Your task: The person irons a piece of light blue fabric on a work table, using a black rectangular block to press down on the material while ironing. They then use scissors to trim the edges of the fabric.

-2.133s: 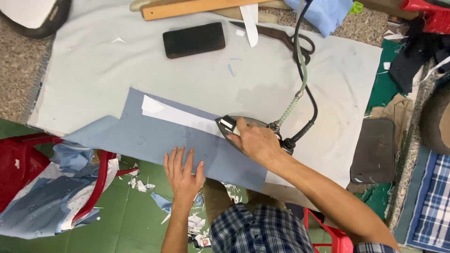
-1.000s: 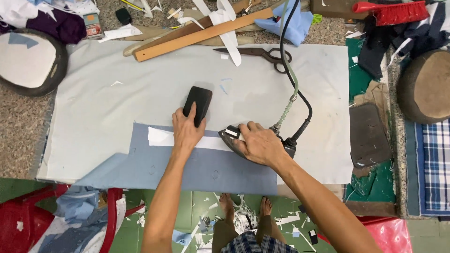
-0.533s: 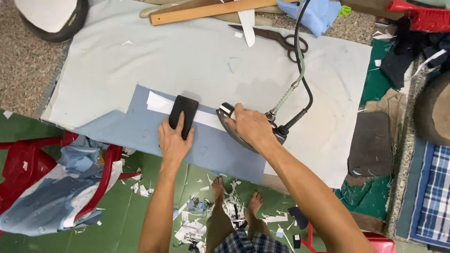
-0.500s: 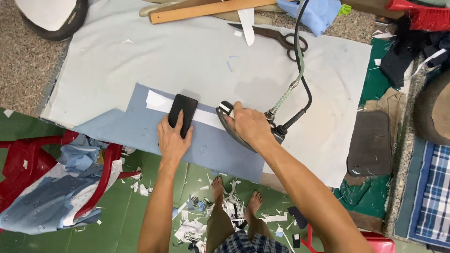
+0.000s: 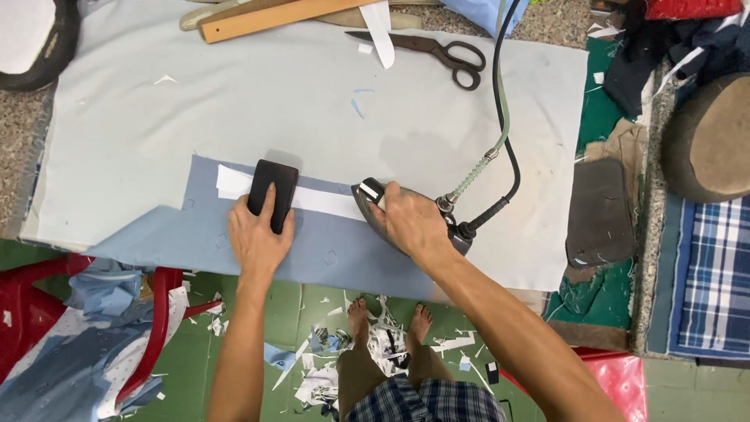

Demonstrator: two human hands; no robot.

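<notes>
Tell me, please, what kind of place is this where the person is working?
Probably a small tailoring or garment workshop. The right hand grips a corded iron on blue fabric spread over a padded pressing table; large scissors lie nearby, and fabric scraps litter the floor.

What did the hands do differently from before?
The left hand left the blue cloth, fetched the black block from farther up the table and pressed it onto the white strip. The right hand stayed on the iron.
</notes>
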